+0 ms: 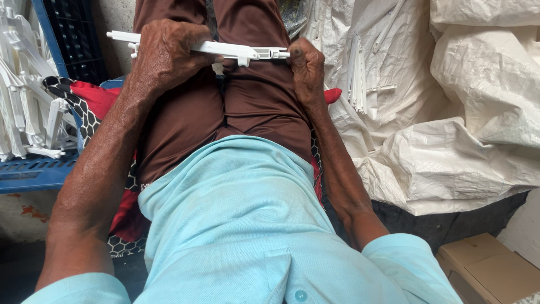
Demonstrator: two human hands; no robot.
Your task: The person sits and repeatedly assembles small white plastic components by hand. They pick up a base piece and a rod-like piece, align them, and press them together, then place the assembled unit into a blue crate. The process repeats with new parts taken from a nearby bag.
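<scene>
A long white plastic bar with small clips on it lies across my lap, above my brown trousers. My left hand is wrapped around its left half, with the bar's end sticking out past my knuckles. My right hand pinches the bar's right end between thumb and fingers. I sit on a red cushion with a black-and-white pattern.
A blue plastic crate on the left holds several white plastic parts. White woven sacks are piled on the right, with thin white strips leaning on them. A cardboard box sits at the lower right.
</scene>
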